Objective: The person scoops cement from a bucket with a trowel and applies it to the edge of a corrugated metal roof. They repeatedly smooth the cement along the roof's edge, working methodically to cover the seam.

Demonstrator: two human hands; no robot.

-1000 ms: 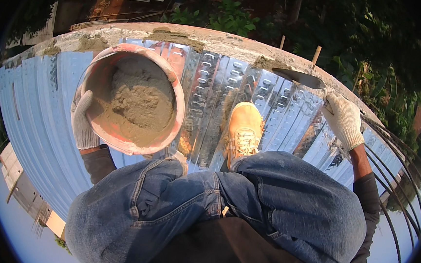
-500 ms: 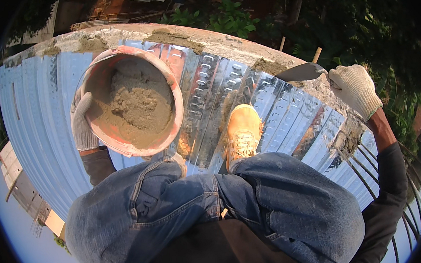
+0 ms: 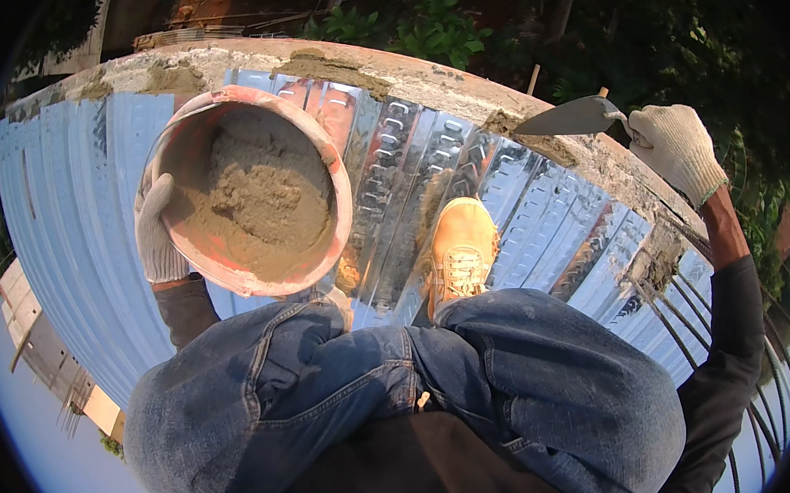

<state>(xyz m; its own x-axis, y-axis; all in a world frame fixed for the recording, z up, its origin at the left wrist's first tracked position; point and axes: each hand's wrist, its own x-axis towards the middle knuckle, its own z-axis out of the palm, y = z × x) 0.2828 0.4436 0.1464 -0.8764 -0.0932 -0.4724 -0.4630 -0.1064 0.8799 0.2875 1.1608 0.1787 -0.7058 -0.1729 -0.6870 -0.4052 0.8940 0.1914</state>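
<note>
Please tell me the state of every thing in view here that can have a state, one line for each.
Bucket, open-topped, partly filled
Mortar, lumpy, not levelled
Left hand, gloved, gripping the bucket's side
Right hand, gloved, closed around the handle of the trowel
Trowel, held; whether its blade touches the wall, I cannot tell
Wall, mortar in patches on top
Metal sheets, ribbed, shiny
Right shoe, laced

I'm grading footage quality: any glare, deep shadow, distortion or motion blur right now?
In the head view, bright reflections streak the metal sheeting; foliage at upper right sinks into shadow; the wall appears bowed, consistent with fisheye distortion; the trowel shows no obvious blur.
</note>
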